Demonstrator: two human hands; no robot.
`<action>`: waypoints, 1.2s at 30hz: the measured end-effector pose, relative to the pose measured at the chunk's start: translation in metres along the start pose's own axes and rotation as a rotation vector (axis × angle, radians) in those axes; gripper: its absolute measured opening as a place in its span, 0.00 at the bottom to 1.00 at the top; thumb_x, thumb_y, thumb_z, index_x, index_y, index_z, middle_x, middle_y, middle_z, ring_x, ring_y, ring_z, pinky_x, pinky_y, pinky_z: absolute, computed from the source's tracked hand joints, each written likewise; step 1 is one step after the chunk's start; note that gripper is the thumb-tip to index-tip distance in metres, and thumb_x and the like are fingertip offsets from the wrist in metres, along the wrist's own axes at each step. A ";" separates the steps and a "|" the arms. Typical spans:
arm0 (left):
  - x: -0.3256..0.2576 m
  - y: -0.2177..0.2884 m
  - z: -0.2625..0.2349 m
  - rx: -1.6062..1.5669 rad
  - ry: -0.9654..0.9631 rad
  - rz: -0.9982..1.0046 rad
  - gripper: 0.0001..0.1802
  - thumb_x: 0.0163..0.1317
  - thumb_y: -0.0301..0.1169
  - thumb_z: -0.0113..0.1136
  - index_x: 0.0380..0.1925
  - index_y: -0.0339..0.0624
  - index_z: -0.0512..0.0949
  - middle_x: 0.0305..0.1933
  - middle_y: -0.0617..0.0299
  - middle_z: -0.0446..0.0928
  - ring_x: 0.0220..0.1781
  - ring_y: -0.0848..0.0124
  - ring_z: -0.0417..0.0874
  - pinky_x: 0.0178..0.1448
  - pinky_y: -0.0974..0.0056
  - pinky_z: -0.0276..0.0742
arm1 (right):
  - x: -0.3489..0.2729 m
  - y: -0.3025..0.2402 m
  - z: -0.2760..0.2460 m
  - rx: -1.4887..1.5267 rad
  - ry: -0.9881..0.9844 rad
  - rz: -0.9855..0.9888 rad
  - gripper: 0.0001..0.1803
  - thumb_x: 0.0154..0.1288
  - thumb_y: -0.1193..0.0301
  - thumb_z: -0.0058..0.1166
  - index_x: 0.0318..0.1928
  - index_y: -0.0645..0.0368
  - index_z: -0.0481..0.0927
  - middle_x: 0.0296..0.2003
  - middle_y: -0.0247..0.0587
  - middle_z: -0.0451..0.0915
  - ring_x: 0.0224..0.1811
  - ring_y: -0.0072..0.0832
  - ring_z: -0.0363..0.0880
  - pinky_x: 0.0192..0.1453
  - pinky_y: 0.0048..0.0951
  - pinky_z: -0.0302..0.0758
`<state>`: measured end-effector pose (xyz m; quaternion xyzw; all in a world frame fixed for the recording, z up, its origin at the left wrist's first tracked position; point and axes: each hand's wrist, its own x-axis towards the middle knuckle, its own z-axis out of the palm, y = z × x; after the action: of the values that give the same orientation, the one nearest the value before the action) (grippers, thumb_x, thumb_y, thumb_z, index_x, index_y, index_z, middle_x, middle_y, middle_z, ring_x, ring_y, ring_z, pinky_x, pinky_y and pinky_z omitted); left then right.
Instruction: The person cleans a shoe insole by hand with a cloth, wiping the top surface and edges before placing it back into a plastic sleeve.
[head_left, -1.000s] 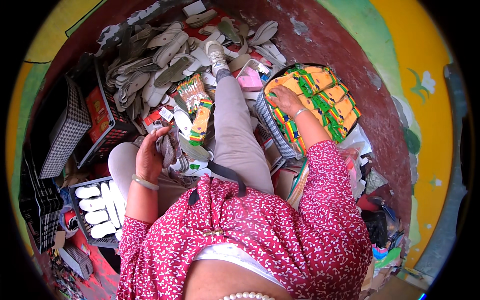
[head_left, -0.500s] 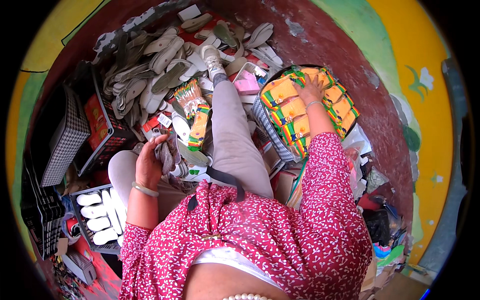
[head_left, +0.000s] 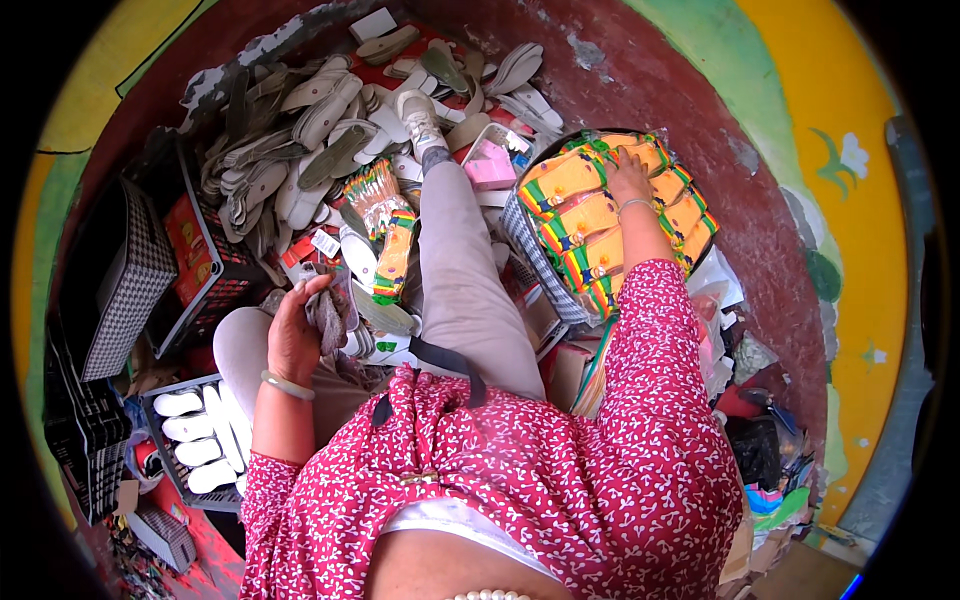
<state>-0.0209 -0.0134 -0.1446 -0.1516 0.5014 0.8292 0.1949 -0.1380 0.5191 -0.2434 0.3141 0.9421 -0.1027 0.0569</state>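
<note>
My left hand is closed around a bunched grey cloth above my bent left leg. My right hand lies on several orange packets with green, yellow and red wrapping, its fingers stretched over their tops. These packets fill a black-and-white checked basket to my right. Another packet of the same kind lies beside my outstretched right leg. Above it is a bundle of thin sticks with coloured tips.
Grey and white shoe soles are heaped at the far left. White shoe-shaped pieces stand in a black crate beside my left arm. A pink-filled box sits by my foot. Dark crates and a wall border the space.
My right hand has shifted slightly right and back over the packets, its fingers closer together. My left hand has moved slightly left, still holding the cloth.
</note>
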 end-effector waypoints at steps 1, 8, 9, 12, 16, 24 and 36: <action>0.000 0.000 0.000 -0.009 0.012 0.003 0.23 0.64 0.44 0.45 0.46 0.35 0.75 0.39 0.56 0.77 0.38 0.66 0.79 0.40 0.63 0.75 | -0.001 0.001 0.001 -0.017 -0.002 0.003 0.33 0.65 0.49 0.36 0.68 0.42 0.51 0.70 0.40 0.46 0.72 0.41 0.41 0.69 0.52 0.47; -0.001 0.000 -0.003 -0.045 -0.002 0.016 0.21 0.64 0.41 0.46 0.44 0.33 0.75 0.40 0.56 0.77 0.41 0.66 0.78 0.46 0.62 0.74 | -0.004 0.002 0.006 -0.064 -0.118 -0.029 0.38 0.62 0.43 0.38 0.69 0.42 0.49 0.70 0.41 0.43 0.73 0.39 0.38 0.69 0.54 0.44; -0.002 0.000 0.001 -0.048 0.006 0.032 0.21 0.64 0.41 0.46 0.44 0.33 0.75 0.40 0.56 0.77 0.41 0.65 0.78 0.46 0.62 0.74 | -0.003 0.001 0.003 -0.068 -0.140 -0.035 0.39 0.61 0.42 0.38 0.69 0.42 0.48 0.70 0.41 0.43 0.73 0.40 0.39 0.69 0.54 0.43; -0.002 0.000 0.003 -0.051 -0.009 0.048 0.21 0.64 0.41 0.46 0.44 0.34 0.75 0.41 0.56 0.77 0.41 0.65 0.78 0.46 0.62 0.74 | 0.012 0.015 0.004 0.070 -0.081 -0.081 0.40 0.61 0.41 0.38 0.69 0.43 0.50 0.70 0.42 0.43 0.72 0.40 0.41 0.70 0.50 0.44; 0.000 0.004 0.001 -0.036 -0.055 0.012 0.21 0.64 0.41 0.46 0.45 0.34 0.75 0.43 0.56 0.77 0.43 0.65 0.77 0.49 0.61 0.73 | 0.027 0.031 0.008 0.023 0.284 -0.225 0.38 0.61 0.41 0.38 0.66 0.50 0.58 0.68 0.45 0.51 0.70 0.39 0.49 0.71 0.39 0.49; 0.021 0.000 -0.002 -0.148 -0.164 0.061 0.24 0.64 0.44 0.45 0.48 0.34 0.73 0.49 0.54 0.75 0.49 0.62 0.75 0.56 0.58 0.70 | -0.171 -0.149 0.040 0.979 0.012 -1.176 0.23 0.60 0.73 0.54 0.56 0.61 0.69 0.54 0.44 0.71 0.58 0.30 0.68 0.63 0.30 0.63; -0.017 -0.028 0.044 -0.065 -0.240 0.024 0.31 0.66 0.44 0.40 0.67 0.49 0.51 0.63 0.58 0.61 0.65 0.63 0.61 0.66 0.56 0.54 | -0.298 -0.201 0.038 1.411 -0.765 -0.870 0.28 0.61 0.71 0.53 0.61 0.58 0.63 0.51 0.38 0.72 0.54 0.24 0.69 0.60 0.25 0.64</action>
<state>0.0050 0.0342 -0.1388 -0.0516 0.4490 0.8595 0.2387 -0.0208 0.1806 -0.1975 -0.1624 0.6129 -0.7645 0.1164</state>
